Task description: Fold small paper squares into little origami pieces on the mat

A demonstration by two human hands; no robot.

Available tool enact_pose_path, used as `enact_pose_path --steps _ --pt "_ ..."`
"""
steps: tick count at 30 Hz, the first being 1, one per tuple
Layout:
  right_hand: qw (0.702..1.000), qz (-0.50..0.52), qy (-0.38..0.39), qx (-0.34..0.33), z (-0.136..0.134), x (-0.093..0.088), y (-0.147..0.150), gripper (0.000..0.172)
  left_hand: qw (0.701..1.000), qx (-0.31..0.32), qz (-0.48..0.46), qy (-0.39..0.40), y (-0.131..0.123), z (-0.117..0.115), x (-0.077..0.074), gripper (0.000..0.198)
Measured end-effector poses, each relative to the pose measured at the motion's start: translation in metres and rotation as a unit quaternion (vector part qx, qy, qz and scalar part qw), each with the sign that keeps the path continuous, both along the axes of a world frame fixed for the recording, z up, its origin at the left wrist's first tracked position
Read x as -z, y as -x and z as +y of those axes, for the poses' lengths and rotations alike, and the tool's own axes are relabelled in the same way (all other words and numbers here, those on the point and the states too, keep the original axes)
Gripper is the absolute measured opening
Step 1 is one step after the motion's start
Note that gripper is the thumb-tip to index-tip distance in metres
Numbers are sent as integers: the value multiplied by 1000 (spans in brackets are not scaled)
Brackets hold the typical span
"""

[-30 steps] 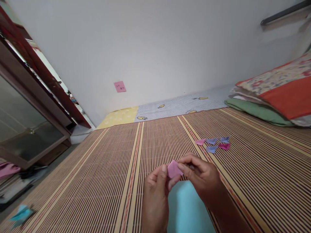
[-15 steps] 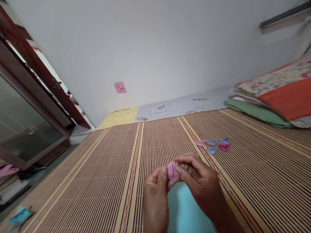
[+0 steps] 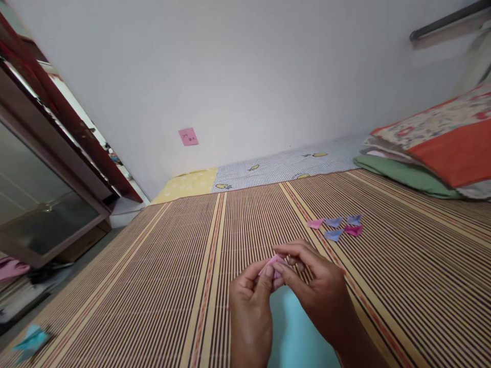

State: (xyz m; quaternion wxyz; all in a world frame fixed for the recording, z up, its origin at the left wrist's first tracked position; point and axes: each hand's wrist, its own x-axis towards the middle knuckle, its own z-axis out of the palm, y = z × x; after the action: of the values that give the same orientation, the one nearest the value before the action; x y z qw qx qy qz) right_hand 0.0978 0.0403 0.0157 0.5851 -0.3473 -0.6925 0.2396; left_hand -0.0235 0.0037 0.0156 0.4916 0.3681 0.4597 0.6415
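A small piece of folded pink paper [image 3: 275, 261] is pinched between my two hands, low in the middle of the head view. My left hand [image 3: 253, 294] grips its left side, the thumb lying on top. From the right, my right hand [image 3: 312, 276] holds it between thumb and fingers. Parts of the paper are hidden behind both thumbs. Beyond my right hand, several small folded papers lie on the mat, among them a light pink one [image 3: 315, 224], a blue one [image 3: 333, 235] and a magenta one [image 3: 353, 230].
A striped bamboo mat [image 3: 172, 266] spreads beneath everything. Under my hands shows a smooth light-blue surface [image 3: 299, 332]. Folded bedding [image 3: 433, 158] is stacked at the right. A teal folded paper [image 3: 32, 340] lies at the lower left. A pink note [image 3: 188, 136] sticks to the wall.
Both thumbs have come closer together over the pink paper, the left one moving right. The paper now looks tilted and more covered. The papers on the mat stay put.
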Motion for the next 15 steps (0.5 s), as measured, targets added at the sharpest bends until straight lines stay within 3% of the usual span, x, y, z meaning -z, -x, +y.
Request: enact_pose_path --steps 4,13,15 --pt "1000 0 13 -1 1 0 1 7 1000 -2 20 -4 -1 -1 -1 24" --pt "1000 -14 0 -4 1 -3 -1 9 998 -2 63 -8 -1 -3 -5 29" --pt "1000 -18 -9 -5 1 -4 -3 17 998 -1 65 -9 -1 -3 -5 29"
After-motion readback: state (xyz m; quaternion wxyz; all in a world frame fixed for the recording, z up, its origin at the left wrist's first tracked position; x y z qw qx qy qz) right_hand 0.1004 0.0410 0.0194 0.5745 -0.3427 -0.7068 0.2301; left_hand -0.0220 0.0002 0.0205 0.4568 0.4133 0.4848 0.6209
